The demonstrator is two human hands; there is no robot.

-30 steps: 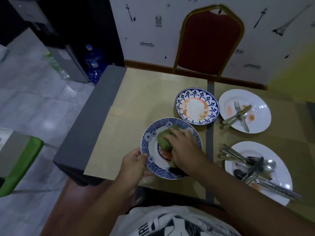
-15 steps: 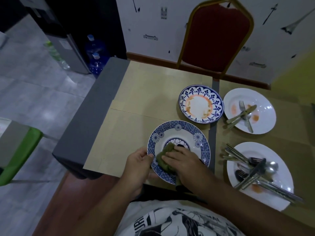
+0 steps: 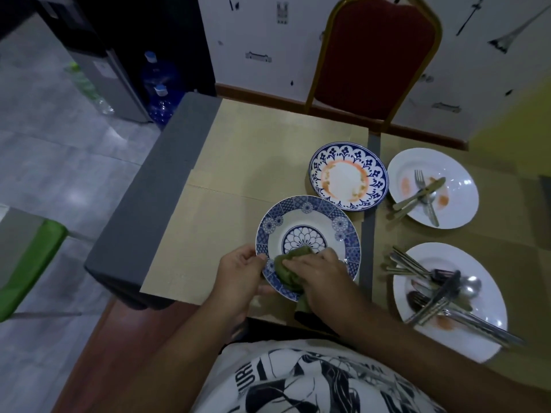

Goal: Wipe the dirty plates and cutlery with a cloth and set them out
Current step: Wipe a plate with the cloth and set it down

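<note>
Right hand [image 3: 320, 275] clamps crumpled green cloth [image 3: 290, 265] on blue-patterned round plate [image 3: 308, 225]; left hand [image 3: 241, 271] pinches its rim.
Shirt print [image 3: 249, 372] reads "UR", rest cut off; orange-smeared floral plate [image 3: 348, 175] just beyond.

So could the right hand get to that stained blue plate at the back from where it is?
Probably yes: the right hand is busy with the green cloth, but nothing lies between it and the stained blue plate.

Four plates [image 3: 307, 216], one cloth [image 3: 290, 271], one chair [image 3: 377, 55].
</note>
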